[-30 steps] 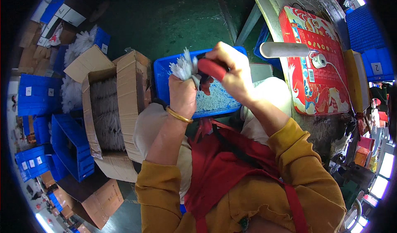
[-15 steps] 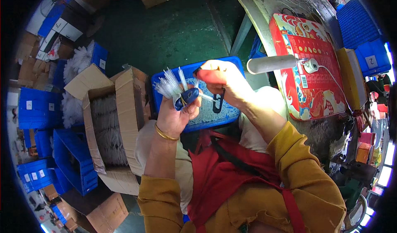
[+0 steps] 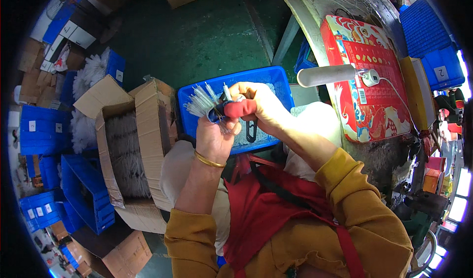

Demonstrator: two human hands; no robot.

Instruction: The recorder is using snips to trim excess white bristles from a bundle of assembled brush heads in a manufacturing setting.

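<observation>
My left hand [image 3: 216, 135] is closed around a bundle of small white bristle brushes [image 3: 199, 100], tips fanning up and to the left. A blue cover [image 3: 213, 115] sits on one of its digits. Right against it, my right hand [image 3: 263, 105] is closed, and its red-covered digit [image 3: 240, 109] presses at the bundle. A black loop-handled tool [image 3: 252, 131] hangs below the right palm; its working end is hidden. Under both hands stands a blue bin [image 3: 285, 81] with many thin whitish pieces in it.
At left, an open cardboard box [image 3: 155, 125] holds stacked white bristly pieces. Blue crates [image 3: 88, 194] stand farther left. On the right, a workbench [image 3: 300, 7] carries a red printed box [image 3: 377, 105] and a pale cylindrical lamp [image 3: 325, 76] reaching toward my right arm.
My right hand has come down and left onto the bundle, the black tool shifting with it. My left hand has moved slightly right, and its blue-covered digit is now partly hidden.
</observation>
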